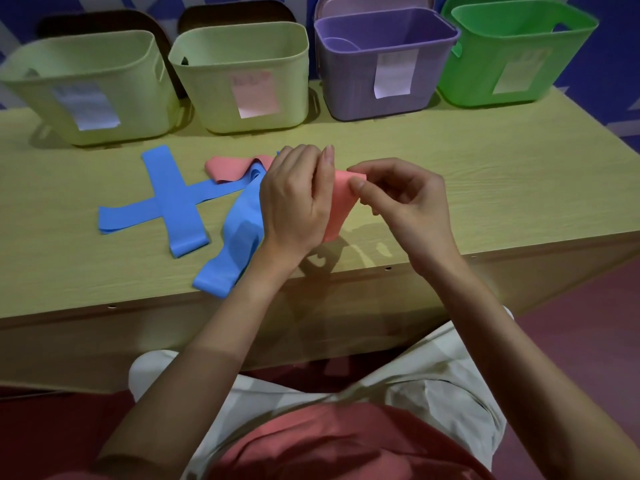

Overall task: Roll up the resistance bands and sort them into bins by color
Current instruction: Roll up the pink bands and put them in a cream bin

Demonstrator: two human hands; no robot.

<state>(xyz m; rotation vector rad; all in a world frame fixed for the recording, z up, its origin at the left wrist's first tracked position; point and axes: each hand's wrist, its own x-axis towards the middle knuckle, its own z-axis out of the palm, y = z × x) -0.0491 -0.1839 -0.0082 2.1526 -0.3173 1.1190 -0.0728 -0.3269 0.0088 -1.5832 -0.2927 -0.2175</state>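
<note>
In the head view, a pink resistance band (341, 206) is held up above the worktop (485, 188) between both hands. Its top edge is pinched by the thumb and fingers of the right hand (408, 199), where a first fold or turn appears to be started; the left hand (294, 199) is curled round the band's left side, and the rest of the band hangs down unrolled.

On the worktop to the left, two blue bands are laid flat and crossed over each other (169, 202), a third blue band (235, 237) is draped toward the front edge, and a second pink band (232, 169) is lying loose just behind it. None of these is rolled.

Along the back, four bins are lined up: two pale green bins (86, 98) (242, 84), a purple bin (381, 71) and a bright green bin (512, 57), each with a paper label too blurred to be read. What lies inside them cannot be fully made out.

The task is judged to be at an early stage: one band is just being rolled, and four more remain to be rolled and binned.
</note>
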